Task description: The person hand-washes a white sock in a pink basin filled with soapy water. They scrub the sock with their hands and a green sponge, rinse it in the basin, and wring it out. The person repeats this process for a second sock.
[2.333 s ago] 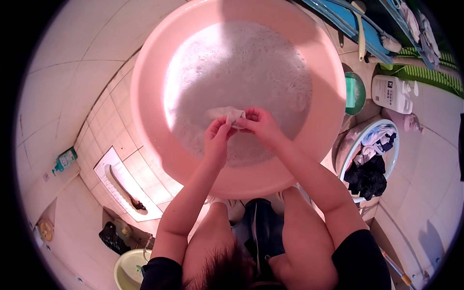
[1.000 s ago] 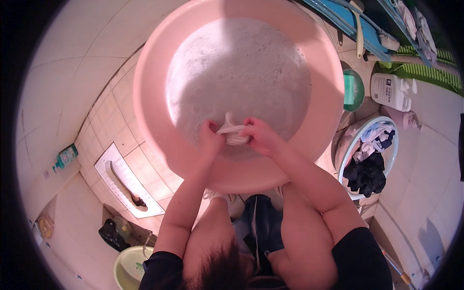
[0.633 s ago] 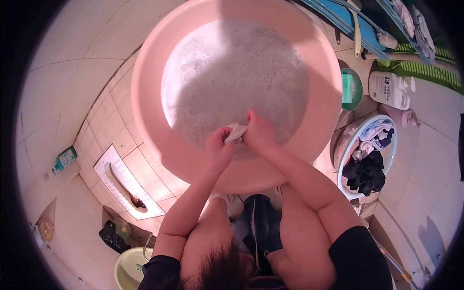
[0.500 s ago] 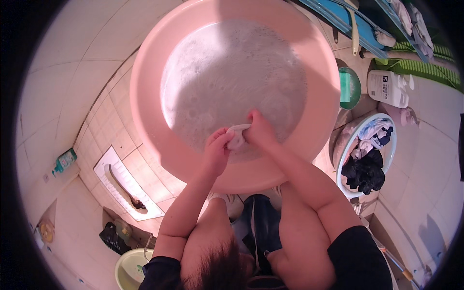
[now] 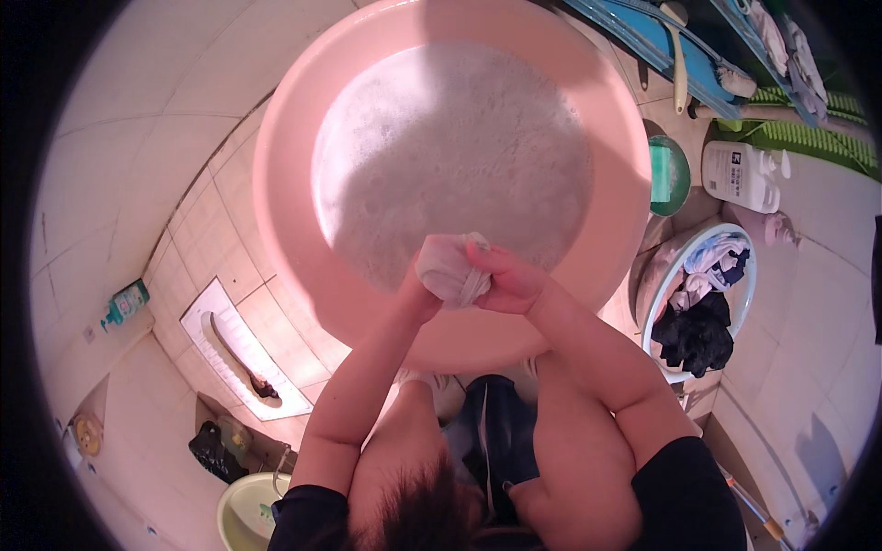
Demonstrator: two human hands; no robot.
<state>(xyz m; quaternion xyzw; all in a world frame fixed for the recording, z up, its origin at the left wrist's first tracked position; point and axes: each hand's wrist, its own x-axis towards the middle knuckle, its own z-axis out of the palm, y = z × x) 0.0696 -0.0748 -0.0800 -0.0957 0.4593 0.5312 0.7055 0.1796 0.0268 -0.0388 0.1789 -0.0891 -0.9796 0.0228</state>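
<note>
A small wet white cloth (image 5: 445, 274), bunched up, is between my hands above the near side of a big pink tub (image 5: 287, 174). Soapy, cloudy water (image 5: 459, 147) with foam fills the tub's bottom. My left hand (image 5: 419, 299) holds the cloth from the left; the cloth covers most of its fingers. From the right, my right hand (image 5: 510, 281) grips the cloth's gathered edge, thumb on top. Whether the cloth is a sock or another small garment, I cannot tell.
On the right stand a basket (image 5: 751, 292) of clothes, a white pump bottle (image 5: 735, 176) and a green basin (image 5: 678, 184). A brush (image 5: 678, 69) hangs at upper right. To the left are a squat toilet (image 5: 204, 317), a green bottle (image 5: 127, 303) and a pale green basin (image 5: 234, 514).
My hands have drawn slightly nearer to me with the cloth. It now spreads over my left hand's fingers, and my right hand has turned, thumb upward, onto its edge.
</note>
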